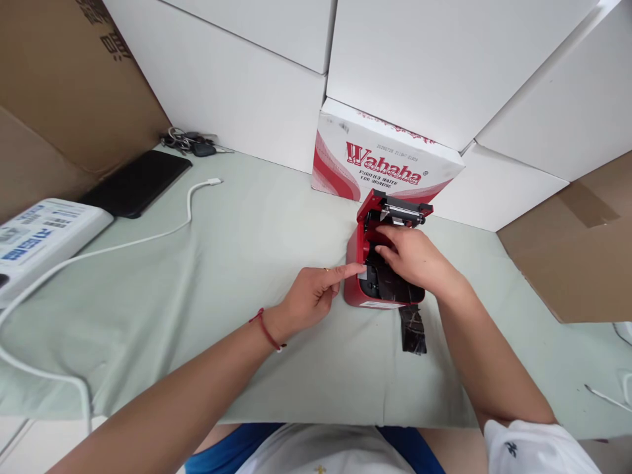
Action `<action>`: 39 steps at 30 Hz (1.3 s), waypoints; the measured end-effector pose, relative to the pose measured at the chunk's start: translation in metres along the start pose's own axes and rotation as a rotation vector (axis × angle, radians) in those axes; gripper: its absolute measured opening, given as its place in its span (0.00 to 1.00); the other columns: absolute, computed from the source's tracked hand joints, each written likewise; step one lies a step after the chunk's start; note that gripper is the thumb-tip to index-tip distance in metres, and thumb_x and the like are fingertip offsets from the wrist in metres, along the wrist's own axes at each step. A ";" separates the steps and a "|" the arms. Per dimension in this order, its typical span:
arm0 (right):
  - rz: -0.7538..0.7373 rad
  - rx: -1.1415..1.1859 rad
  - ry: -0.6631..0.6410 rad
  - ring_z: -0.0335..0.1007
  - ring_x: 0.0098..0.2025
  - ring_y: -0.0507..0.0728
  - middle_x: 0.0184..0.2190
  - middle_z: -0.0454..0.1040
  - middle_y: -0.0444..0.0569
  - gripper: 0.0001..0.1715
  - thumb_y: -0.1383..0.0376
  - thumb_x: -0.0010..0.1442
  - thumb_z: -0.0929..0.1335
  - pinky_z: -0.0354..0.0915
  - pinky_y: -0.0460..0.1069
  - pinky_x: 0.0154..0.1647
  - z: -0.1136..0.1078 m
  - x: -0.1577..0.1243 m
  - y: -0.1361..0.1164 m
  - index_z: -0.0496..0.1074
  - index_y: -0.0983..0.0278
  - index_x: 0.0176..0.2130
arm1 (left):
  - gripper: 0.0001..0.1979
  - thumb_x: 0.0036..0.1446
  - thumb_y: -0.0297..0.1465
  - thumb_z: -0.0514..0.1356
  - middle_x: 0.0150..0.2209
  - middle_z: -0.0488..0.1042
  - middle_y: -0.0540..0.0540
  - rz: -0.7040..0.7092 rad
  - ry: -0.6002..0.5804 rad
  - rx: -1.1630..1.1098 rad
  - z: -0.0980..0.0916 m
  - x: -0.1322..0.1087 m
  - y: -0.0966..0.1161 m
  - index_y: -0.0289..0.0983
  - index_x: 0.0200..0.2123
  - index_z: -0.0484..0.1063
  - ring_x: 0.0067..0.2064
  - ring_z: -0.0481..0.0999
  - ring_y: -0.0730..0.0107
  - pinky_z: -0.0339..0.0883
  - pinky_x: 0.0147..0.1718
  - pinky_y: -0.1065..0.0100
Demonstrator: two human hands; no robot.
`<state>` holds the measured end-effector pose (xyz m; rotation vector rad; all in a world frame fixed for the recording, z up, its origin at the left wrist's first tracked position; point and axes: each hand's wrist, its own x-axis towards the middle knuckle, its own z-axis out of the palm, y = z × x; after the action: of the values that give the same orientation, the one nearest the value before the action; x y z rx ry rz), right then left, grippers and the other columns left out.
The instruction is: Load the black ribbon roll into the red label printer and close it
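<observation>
A small red printer-like device [354, 258] stands on the pale green cloth [237, 263] with its lid [399, 210] swung open at the back. My right hand [417, 258] reaches into the open compartment, fingers curled on a dark roll or ribbon inside. A dark strip [413, 328] hangs out of the front of the device onto the cloth. My left hand [311, 295] rests beside the device's left wall, forefinger stretched out and touching its top edge, other fingers curled. A red string bracelet circles that wrist.
White boxes and a red-and-white Wahaha carton [380, 164] stand right behind the device. At left lie a black phone [135, 181], keys [190, 141], a white power strip [44, 234] and a white cable [148, 237]. Cardboard [573, 250] lies at right.
</observation>
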<state>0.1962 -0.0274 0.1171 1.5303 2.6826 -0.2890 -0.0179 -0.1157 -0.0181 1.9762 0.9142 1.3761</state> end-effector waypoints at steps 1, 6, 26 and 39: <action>-0.030 0.111 0.019 0.84 0.54 0.64 0.54 0.87 0.55 0.19 0.66 0.74 0.67 0.75 0.54 0.54 -0.002 -0.007 0.003 0.80 0.62 0.60 | 0.39 0.57 0.14 0.50 0.25 0.64 0.58 0.006 0.000 0.002 0.000 0.000 0.000 0.40 0.66 0.80 0.27 0.64 0.79 0.65 0.32 0.79; -0.012 0.504 0.392 0.82 0.33 0.57 0.38 0.86 0.47 0.18 0.54 0.76 0.67 0.79 0.53 0.43 -0.011 -0.037 0.015 0.84 0.59 0.51 | 0.40 0.56 0.13 0.49 0.26 0.66 0.58 0.035 0.009 0.018 0.001 -0.001 0.001 0.40 0.67 0.79 0.28 0.65 0.79 0.65 0.32 0.80; -0.251 0.103 0.490 0.86 0.57 0.60 0.56 0.87 0.52 0.23 0.71 0.77 0.63 0.71 0.65 0.76 0.016 -0.071 0.028 0.84 0.60 0.58 | 0.40 0.60 0.12 0.50 0.26 0.71 0.58 0.158 0.116 0.239 0.001 0.000 0.008 0.44 0.69 0.76 0.26 0.69 0.79 0.70 0.32 0.79; -0.290 -0.157 0.562 0.86 0.50 0.59 0.52 0.89 0.48 0.34 0.84 0.61 0.62 0.81 0.56 0.62 0.034 -0.076 0.021 0.86 0.61 0.52 | 0.42 0.58 0.10 0.49 0.31 0.69 0.59 0.037 0.034 0.226 -0.002 0.007 -0.004 0.45 0.70 0.73 0.30 0.69 0.82 0.68 0.36 0.83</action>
<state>0.2516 -0.0879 0.0899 1.3275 3.2503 0.4028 -0.0189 -0.1077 -0.0162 2.1512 1.0954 1.3817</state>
